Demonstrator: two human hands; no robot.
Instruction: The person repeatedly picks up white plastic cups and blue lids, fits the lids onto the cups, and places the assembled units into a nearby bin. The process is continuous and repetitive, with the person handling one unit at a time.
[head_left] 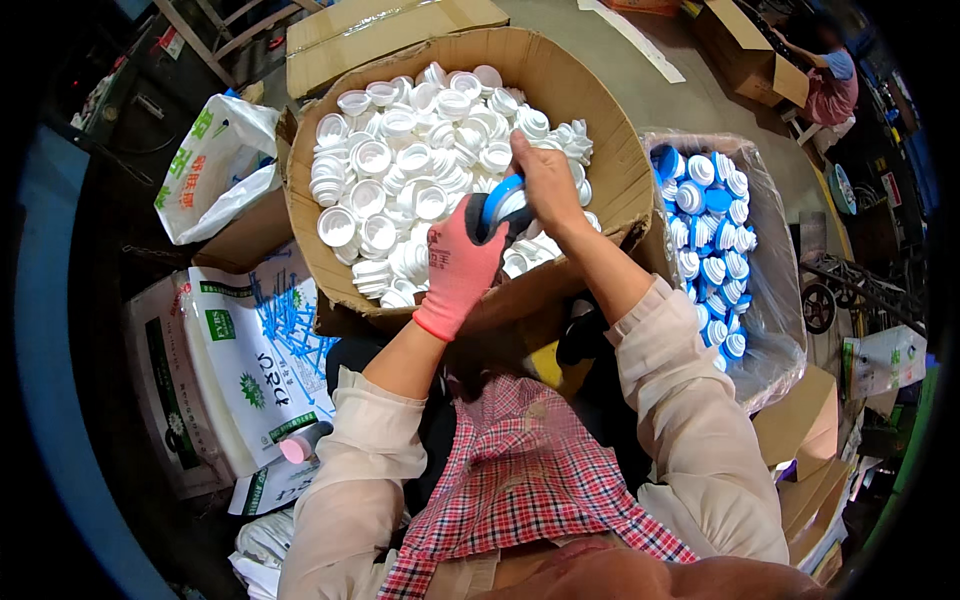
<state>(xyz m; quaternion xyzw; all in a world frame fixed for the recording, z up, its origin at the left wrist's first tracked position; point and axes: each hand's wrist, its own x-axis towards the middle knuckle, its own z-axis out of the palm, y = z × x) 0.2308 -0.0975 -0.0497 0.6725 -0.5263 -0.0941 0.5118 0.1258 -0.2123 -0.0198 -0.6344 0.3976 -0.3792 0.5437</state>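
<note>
My left hand, in a pink glove with dark fingertips, grips a blue and white plastic cap. Right against that cap is my bare right hand, its fingers curled; what they hold, if anything, is hidden behind the hand. Both hands are above the near part of a large round-sided cardboard box. Inside it lies a heap of white plastic caps with stepped rings.
To the right, a plastic-lined box holds blue and white caps. Blue plastic strips lie on printed sacks at left, near a pink-ended cylinder. A white bag stands behind. Another person sits far right.
</note>
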